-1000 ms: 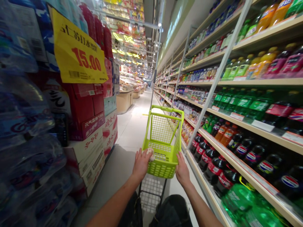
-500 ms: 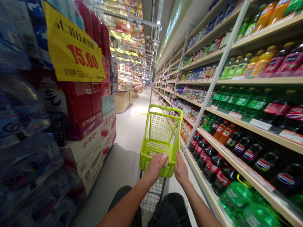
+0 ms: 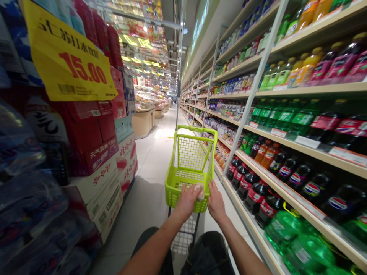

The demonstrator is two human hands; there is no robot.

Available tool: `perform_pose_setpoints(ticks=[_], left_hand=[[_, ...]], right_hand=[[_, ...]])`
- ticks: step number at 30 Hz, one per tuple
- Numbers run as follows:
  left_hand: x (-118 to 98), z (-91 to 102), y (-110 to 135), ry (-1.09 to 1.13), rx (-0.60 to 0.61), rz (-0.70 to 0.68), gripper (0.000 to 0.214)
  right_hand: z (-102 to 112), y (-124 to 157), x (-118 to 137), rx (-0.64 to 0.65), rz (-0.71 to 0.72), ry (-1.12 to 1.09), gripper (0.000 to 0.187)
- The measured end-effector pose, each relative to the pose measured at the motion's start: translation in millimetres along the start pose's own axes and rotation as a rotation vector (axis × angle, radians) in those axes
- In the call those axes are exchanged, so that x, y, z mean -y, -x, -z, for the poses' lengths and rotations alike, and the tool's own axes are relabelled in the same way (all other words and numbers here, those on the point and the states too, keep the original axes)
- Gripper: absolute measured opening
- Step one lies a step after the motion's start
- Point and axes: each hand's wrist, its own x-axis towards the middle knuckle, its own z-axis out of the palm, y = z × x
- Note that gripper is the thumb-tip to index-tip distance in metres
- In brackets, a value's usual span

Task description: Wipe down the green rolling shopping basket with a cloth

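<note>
A lime-green plastic shopping cart basket [image 3: 169,191] with a lattice bottom and panel sits in front of my knees, on a dark frame. My left hand [image 3: 185,201] is at its near edge, fingers closed round a crumpled whitish cloth or tissue [image 3: 200,188]. At the basket's near right corner, my right hand [image 3: 216,201] has its fingers curled over the rim, with the thumb side against the edge. Inside the basket I see only its green mesh; the part behind my left hand is hidden.
Shelves of soft-drink bottles [image 3: 286,114] run along the right, with green bottle packs [image 3: 304,244] at the bottom. Stacked drink cartons [image 3: 106,187] and wrapped bottles stand close on the left under a yellow price sign [image 3: 77,65]. Farther ahead are display counters [image 3: 143,121] beside the pale aisle floor [image 3: 156,152].
The view has moved slightly forward and turned right, so the sign, cartons and shelves appear farther left. The cart and both hands keep nearly the same positions relative to each other.
</note>
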Motion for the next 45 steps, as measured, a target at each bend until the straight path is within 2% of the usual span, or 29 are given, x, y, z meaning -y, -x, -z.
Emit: perform_pose_setpoints(ticks=[3, 5, 7, 8, 10, 12, 14, 17, 19, 21, 24, 27, 30, 34, 36, 38, 42, 45], left_hand=[[20.7, 13.1, 8.5, -0.034, 0.004, 0.089, 0.040], [40.2, 25.6, 16.5, -0.086, -0.030, 0.216, 0.041], [48.0, 31.4, 19.3, -0.122, -0.066, 0.313, 0.043], [45.4, 30.3, 17.8, -0.120, -0.066, 0.311, 0.043], [29.5, 21.6, 10.3, -0.079, -0.031, 0.215, 0.043], [10.2, 11.5, 1.1, -0.027, 0.010, 0.099, 0.042], [1.6, 8.3, -3.7, -0.004, 0.028, 0.057, 0.041], [16.5, 19.6, 1.7, -0.030, -0.006, 0.159, 0.041], [31.5, 28.6, 8.6, -0.051, -0.071, 0.308, 0.042], [37.1, 30.3, 12.1, -0.018, -0.110, 0.384, 0.044], [26.0, 19.2, 9.0, 0.099, -0.067, 0.292, 0.055], [16.2, 11.4, 8.7, 0.144, 0.000, 0.250, 0.064], [24.5, 20.7, 20.5, 0.056, 0.100, 0.233, 0.070], [42.4, 42.1, 37.1, -0.067, 0.172, 0.259, 0.078], [46.3, 48.9, 39.2, -0.091, 0.166, 0.319, 0.077], [47.4, 52.4, 38.4, -0.104, 0.158, 0.370, 0.071], [45.2, 54.1, 38.5, -0.124, 0.143, 0.393, 0.066], [41.4, 55.1, 41.6, -0.128, 0.174, 0.382, 0.068]], right_hand=[[-2.2, 0.3, -6.5, -0.017, 0.025, -0.035, 0.063], [-6.9, 0.1, -8.6, -0.041, 0.035, -0.069, 0.064], [-12.6, -0.5, -8.1, -0.074, 0.048, -0.096, 0.065], [-14.8, -1.0, -7.1, -0.087, 0.054, -0.104, 0.066], [-15.9, -2.2, -4.6, -0.084, 0.054, -0.100, 0.067], [-10.9, -3.6, -2.2, -0.036, 0.033, -0.067, 0.066], [-0.9, -4.9, 0.5, 0.029, -0.011, -0.021, 0.063], [13.5, -5.3, 9.7, 0.081, -0.073, 0.026, 0.058], [15.7, -3.2, 22.8, 0.044, -0.070, 0.022, 0.055], [10.5, 0.6, 41.5, -0.021, 0.005, -0.049, 0.053], [-2.2, 5.7, 71.1, -0.047, 0.127, -0.199, 0.051], [-8.1, 6.5, 89.3, 0.046, 0.113, -0.192, 0.049], [-8.9, 3.6, 98.5, 0.140, 0.115, -0.085, 0.052], [-12.3, -3.6, 107.3, 0.105, 0.107, -0.021, 0.042], [-8.8, -6.4, 102.0, 0.103, 0.156, -0.040, 0.041], [2.4, -6.1, 84.6, 0.100, 0.201, -0.046, 0.043], [30.6, 3.8, 38.1, 0.000, 0.133, 0.008, 0.043], [24.5, 10.4, 36.0, -0.045, 0.128, 0.002, 0.046]])
